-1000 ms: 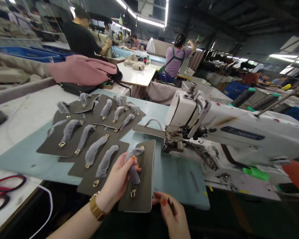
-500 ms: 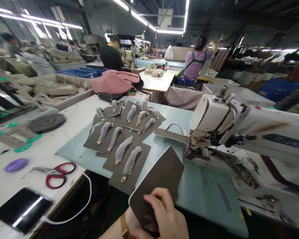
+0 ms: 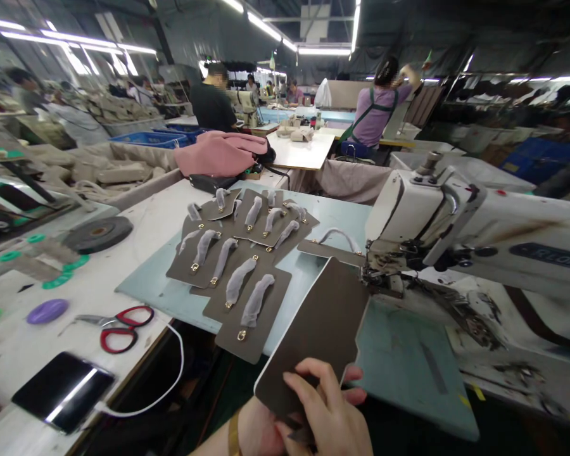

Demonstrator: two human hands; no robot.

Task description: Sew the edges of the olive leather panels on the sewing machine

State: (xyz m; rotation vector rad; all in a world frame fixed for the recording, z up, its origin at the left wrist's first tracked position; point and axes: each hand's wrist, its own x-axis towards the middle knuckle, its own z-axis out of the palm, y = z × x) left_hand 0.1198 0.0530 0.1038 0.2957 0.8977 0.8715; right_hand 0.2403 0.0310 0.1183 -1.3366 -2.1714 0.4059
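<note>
A flat grey-brown panel [image 3: 325, 316] with a pale edge is held tilted above the front of the blue-green work surface. My left hand [image 3: 261, 425], with a gold band at the wrist, reaches behind the panel; its fingertips show past the right edge. Across the panel's lower face lie the curled fingers of my right hand [image 3: 330, 405], gripping its bottom part. Beyond it, several similar panels [image 3: 278, 307] overlap, bearing handles [image 3: 259, 301] wrapped in translucent film with gold-coloured fittings. One more panel with a handle [image 3: 335, 237] lies beside the sewing machine [image 3: 408, 218].
Red-handled scissors [image 3: 126, 326], a phone [image 3: 61, 392] with a white cable and a purple oval object [image 3: 47, 311] lie on the left table. Thread spools and a dark roll [image 3: 97, 233] are behind them. Pink cloth [image 3: 221, 154] lies at the back; other people work farther off.
The held panel has risen slightly and turned more face-on. My left fingertips now show beyond its right edge. The view has shifted a little, moving the table items rightward.
</note>
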